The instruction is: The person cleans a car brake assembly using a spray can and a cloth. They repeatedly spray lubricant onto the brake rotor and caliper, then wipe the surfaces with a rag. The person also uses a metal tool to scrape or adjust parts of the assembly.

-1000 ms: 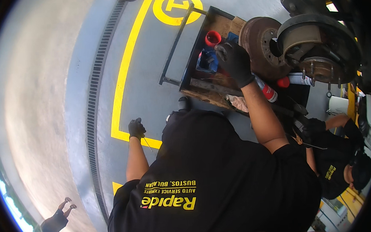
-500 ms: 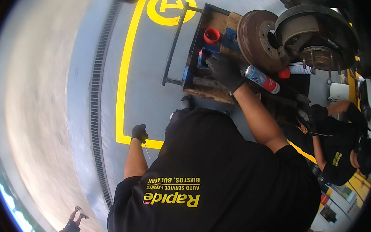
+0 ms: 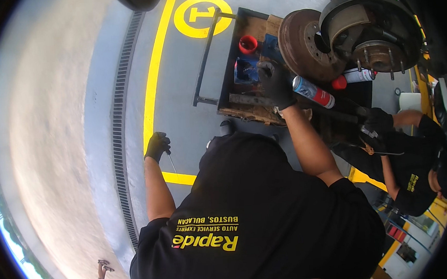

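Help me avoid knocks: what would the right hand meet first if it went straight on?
Probably the blue item beside the drum, just ahead of the right hand; depth is unclear, so contact isn't certain.

The left hand [image 3: 157,145] and right hand [image 3: 277,87] are gloved in plain black, thin tool [image 3: 172,163] looks kinda silvery. Black shirt [image 3: 288,186] too, with yellow lettering [image 3: 207,243]. The drum [image 3: 295,45] is rusty brown, cup [image 3: 248,44] bright red, spray can [image 3: 313,92] pale blue and red. Grey floor [image 3: 181,70], yellow line [image 3: 156,67], plus a dark striped drain [image 3: 118,120].
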The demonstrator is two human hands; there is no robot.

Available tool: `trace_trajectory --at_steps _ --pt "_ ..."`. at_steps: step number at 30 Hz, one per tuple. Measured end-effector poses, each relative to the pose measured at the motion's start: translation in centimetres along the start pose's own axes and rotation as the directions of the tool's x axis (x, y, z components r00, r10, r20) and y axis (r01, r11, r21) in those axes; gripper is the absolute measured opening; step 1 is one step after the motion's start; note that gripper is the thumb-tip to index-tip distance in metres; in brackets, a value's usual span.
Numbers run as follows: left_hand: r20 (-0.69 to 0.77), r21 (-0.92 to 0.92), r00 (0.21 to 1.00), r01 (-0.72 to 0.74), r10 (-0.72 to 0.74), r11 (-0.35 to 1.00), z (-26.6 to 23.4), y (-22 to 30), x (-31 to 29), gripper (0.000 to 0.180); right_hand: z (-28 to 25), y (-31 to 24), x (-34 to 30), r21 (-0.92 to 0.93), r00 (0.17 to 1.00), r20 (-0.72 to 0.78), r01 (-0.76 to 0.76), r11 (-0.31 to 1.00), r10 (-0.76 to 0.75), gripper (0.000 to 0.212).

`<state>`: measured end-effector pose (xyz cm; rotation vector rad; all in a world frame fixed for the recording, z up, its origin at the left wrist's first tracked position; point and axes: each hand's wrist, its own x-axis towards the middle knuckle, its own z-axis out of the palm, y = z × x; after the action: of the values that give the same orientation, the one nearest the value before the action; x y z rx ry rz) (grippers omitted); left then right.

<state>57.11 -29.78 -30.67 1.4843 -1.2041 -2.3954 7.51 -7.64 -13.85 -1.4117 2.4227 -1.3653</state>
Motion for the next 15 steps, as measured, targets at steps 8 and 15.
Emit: trace_trajectory --at_steps 8,15 --pt "-0.119 0.457 0.817 -0.459 0.564 0.762 9.4 16.9 -5.1 0.035 1.3 -1.0 0.3 -0.285 0.943 0.181 0.323 0.902 -0.280 0.016" --pt "-0.015 0.713 0.567 -0.571 0.823 0.407 16.8 23.4 -10.0 0.016 -2.3 2.9 -1.1 0.484 0.920 0.097 -0.376 0.790 0.379 0.014"
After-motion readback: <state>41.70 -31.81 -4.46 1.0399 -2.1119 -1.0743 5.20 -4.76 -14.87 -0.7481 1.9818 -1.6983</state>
